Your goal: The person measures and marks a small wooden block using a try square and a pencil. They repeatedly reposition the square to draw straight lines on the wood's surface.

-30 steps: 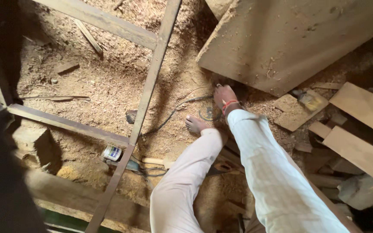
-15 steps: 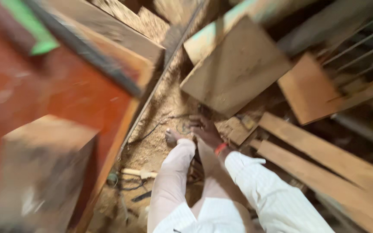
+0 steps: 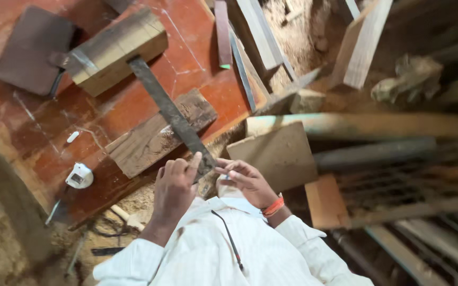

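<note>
Left hand (image 3: 173,188) grip closed around near end of long dark metal bar (image 3: 168,111); bar runs far-left over worn wood block (image 3: 157,132) on red bench (image 3: 117,106). Right hand (image 3: 247,182) fingers loosely curled, touching bar's near end. White tape measure (image 3: 79,176) left.

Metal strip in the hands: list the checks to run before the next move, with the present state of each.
1. Left hand on the near end of the long dark metal strip: ok, fingers wrap it.
2. Right hand at the same end: ok, fingertips touch it.
3. Far end resting on the pale wood block: ok, it lies against it.
4. Strip crossing the weathered plank: ok.
5. White tape measure out of the strip's way: ok, off to the side on the red board.
6. Strip straight: cannot tell.
</note>
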